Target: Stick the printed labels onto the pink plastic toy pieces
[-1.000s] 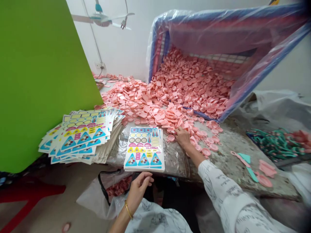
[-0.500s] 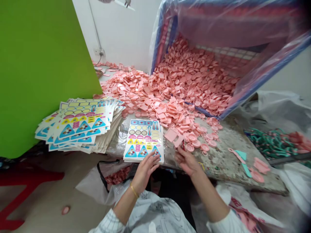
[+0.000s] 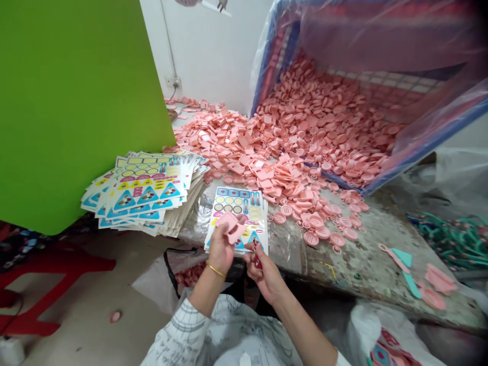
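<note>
My left hand [image 3: 221, 249], with a gold bangle on its wrist, grips a flat pink plastic piece [image 3: 230, 227] above a printed sticker sheet [image 3: 237, 202]. The sheet lies at the table's front edge, partly hidden behind my hands. My right hand [image 3: 266, 277] pinches a small red piece [image 3: 257, 260] close to the left hand, its fingers covering most of it. A large heap of pink plastic pieces [image 3: 301, 137] spreads across the table just beyond the sheet. A stack of similar sticker sheets [image 3: 147, 188] lies to the left.
A green board [image 3: 72, 101] stands at the left, and a plastic-wrapped crate [image 3: 381, 35] leans over the heap. Teal and pink plastic parts [image 3: 453, 244] lie at the right. Below the table edge are a bag with pink contents [image 3: 186, 277] and a red stool [image 3: 57, 274].
The pink piece that lay near the sheet is now in my left hand. Both hands have risen and come together, and my right hand now pinches the red piece. The view has turned slightly left.
</note>
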{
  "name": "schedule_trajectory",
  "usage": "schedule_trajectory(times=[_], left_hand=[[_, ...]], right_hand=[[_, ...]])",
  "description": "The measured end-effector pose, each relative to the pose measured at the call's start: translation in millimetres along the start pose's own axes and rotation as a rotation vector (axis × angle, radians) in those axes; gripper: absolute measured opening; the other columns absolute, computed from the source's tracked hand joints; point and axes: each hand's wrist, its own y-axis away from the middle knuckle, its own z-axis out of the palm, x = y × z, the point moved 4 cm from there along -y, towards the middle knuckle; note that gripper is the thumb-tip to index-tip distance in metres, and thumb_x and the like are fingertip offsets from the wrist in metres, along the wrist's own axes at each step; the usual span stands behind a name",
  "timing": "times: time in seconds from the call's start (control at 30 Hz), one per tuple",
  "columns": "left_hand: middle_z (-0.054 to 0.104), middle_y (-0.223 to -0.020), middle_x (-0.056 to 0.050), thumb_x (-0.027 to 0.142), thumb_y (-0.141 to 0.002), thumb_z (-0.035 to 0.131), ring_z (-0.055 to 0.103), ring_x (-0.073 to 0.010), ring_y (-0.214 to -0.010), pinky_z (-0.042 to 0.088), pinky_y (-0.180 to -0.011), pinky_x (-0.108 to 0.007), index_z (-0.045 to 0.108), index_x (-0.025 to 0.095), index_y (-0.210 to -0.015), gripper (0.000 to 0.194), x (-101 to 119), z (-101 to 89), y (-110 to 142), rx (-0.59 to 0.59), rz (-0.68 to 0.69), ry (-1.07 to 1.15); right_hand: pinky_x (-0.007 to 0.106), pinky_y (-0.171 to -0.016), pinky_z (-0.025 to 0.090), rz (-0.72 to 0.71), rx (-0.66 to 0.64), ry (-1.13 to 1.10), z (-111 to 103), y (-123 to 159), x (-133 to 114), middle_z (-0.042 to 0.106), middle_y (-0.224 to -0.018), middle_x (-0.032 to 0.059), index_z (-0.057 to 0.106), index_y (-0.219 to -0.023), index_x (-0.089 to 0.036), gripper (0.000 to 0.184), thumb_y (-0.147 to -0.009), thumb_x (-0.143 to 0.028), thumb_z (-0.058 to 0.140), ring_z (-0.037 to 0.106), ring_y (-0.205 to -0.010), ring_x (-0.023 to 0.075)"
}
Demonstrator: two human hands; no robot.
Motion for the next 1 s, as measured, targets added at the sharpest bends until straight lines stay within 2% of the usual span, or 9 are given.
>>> schedule_trajectory(times=[0.1,0.2,0.27,0.3,0.43,0.53,0.63,0.8,1.0], left_hand=[[0.073,-0.090,-0.008,0.020,-0.074,0.059,0.071,-0.0213,-0.081,0.057,-0.080,-0.035,0.053,0.016,-0.126,0.052,39,-18.4,-18,0.043,0.096,-0.071],[0.071,-0.085,-0.007,0.017,-0.074,0.057,0.070,-0.0194,-0.074,0.057,-0.074,-0.034,0.047,0.017,-0.132,0.059,53,-25.7,-35,0.019,-0.002,-0.117],[0.071,-0.087,-0.008,0.016,-0.076,0.057,0.069,-0.0176,-0.071,0.056,-0.070,-0.031,0.047,0.016,-0.132,0.057,48,-23.4,-46,-0.025,-0.062,-0.109],[0.071,-0.089,-0.008,0.017,-0.076,0.058,0.068,-0.0165,-0.069,0.056,-0.068,-0.029,0.048,0.016,-0.131,0.056,43,-21.1,-51,-0.052,-0.077,-0.101],[0.071,-0.088,-0.008,0.019,-0.077,0.058,0.067,-0.0152,-0.064,0.054,-0.061,-0.026,0.049,0.015,-0.126,0.050,16,-18.7,-75,-0.053,-0.128,-0.082],[0.071,-0.084,-0.009,0.016,-0.075,0.057,0.068,-0.0167,-0.063,0.052,-0.056,-0.025,0.050,0.013,-0.121,0.047,2,-26.3,-86,0.003,-0.177,-0.111],[0.071,-0.081,-0.011,0.015,-0.073,0.055,0.069,-0.0194,-0.062,0.051,-0.055,-0.026,0.053,0.010,-0.114,0.041,-2,-33.6,-90,0.008,-0.211,-0.150],[0.072,-0.081,-0.012,0.016,-0.073,0.056,0.071,-0.0216,-0.062,0.052,-0.055,-0.028,0.055,0.010,-0.114,0.041,-2,-38.2,-89,-0.021,-0.261,-0.193],[0.071,-0.077,-0.008,0.017,-0.072,0.056,0.069,-0.0198,-0.059,0.052,-0.055,-0.027,0.054,0.013,-0.111,0.039,-2,-37.7,-92,-0.048,-0.290,-0.217]], right_hand=[[0.021,-0.047,0.022,-0.133,0.075,0.345,-9,-23,-21,0.049,-0.061,-0.0056,0.067,-0.089,-0.021,0.048,-0.075,-0.067,0.066,0.032,-0.049,0.0073],[0.024,-0.062,0.037,-0.391,0.094,0.700,1,-61,-59,0.055,-0.069,-0.0029,0.063,-0.082,-0.021,0.042,-0.082,-0.062,0.057,0.049,-0.067,0.0136],[0.025,-0.071,0.040,-0.523,0.107,0.944,17,-91,-81,0.063,-0.083,-0.0011,0.062,-0.088,-0.022,0.036,-0.090,-0.055,0.049,0.056,-0.080,0.0161],[0.025,-0.073,0.040,-0.533,0.125,1.077,27,-107,-89,0.065,-0.088,-0.0007,0.062,-0.091,-0.022,0.034,-0.093,-0.051,0.045,0.057,-0.083,0.0163],[0.024,-0.072,0.039,-0.387,0.265,1.494,56,-164,-100,0.070,-0.095,0.0009,0.065,-0.095,-0.022,0.031,-0.098,-0.041,0.040,0.061,-0.087,0.0160],[0.027,-0.072,0.039,-0.325,0.311,1.559,66,-190,-96,0.072,-0.098,0.0043,0.067,-0.104,-0.022,0.030,-0.098,-0.038,0.042,0.064,-0.090,0.0190],[0.029,-0.074,0.040,-0.307,0.327,1.608,67,-203,-91,0.072,-0.106,0.0056,0.064,-0.117,-0.025,0.030,-0.097,-0.034,0.043,0.065,-0.094,0.0214],[0.028,-0.076,0.041,-0.335,0.300,1.678,63,-208,-83,0.069,-0.113,0.0049,0.064,-0.116,-0.027,0.032,-0.098,-0.034,0.039,0.064,-0.100,0.0213],[0.029,-0.080,0.041,-0.350,0.296,1.730,62,-211,-79,0.068,-0.116,0.0052,0.063,-0.119,-0.027,0.035,-0.100,-0.034,0.035,0.063,-0.102,0.0208]])
